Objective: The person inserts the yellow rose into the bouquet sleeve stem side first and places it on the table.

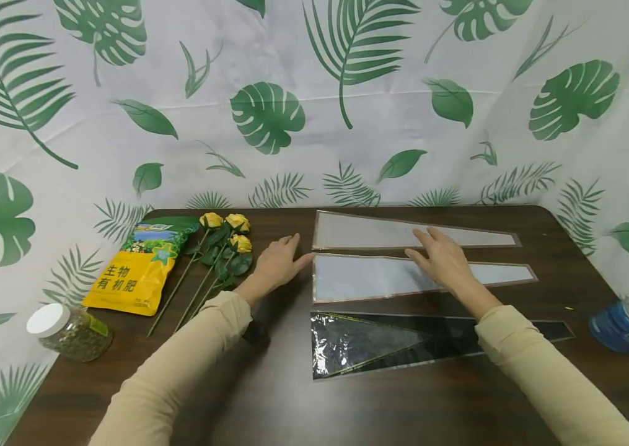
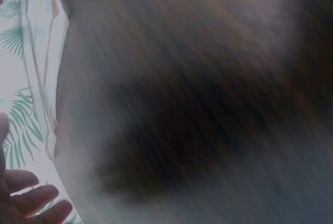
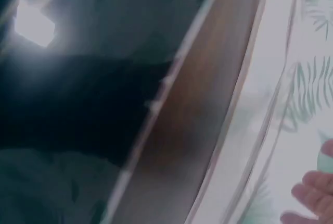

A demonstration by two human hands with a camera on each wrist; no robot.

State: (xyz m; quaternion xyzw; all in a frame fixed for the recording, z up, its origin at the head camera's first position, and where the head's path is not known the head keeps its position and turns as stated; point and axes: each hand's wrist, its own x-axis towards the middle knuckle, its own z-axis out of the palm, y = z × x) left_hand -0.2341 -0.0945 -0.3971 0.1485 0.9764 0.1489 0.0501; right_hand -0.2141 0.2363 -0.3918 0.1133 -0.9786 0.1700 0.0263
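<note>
Three tapered flat sheets lie on the table: a white one (image 1: 370, 231) at the back, a pale one (image 1: 364, 277) in the middle and a glossy black one (image 1: 347, 347) in front. My left hand (image 1: 276, 263) is just left of the middle sheet's wide end, fingers extended and holding nothing. In the left wrist view that hand (image 2: 31, 200) shows spread fingers. Over the middle sheet is my right hand (image 1: 444, 257), its fingers apart and nothing gripped; whether it touches the sheet I cannot tell. The right wrist view catches its fingertips (image 3: 312, 195) beside the black sheet (image 3: 104, 94).
Three yellow roses (image 1: 240, 243) with long stems lie at the left beside a yellow fertilizer bag (image 1: 130, 275). A white-lidded jar (image 1: 80, 337) stands at the left edge of the table (image 1: 258, 402). Near the right edge is a blue can (image 1: 621, 328). A leaf-print cloth hangs behind.
</note>
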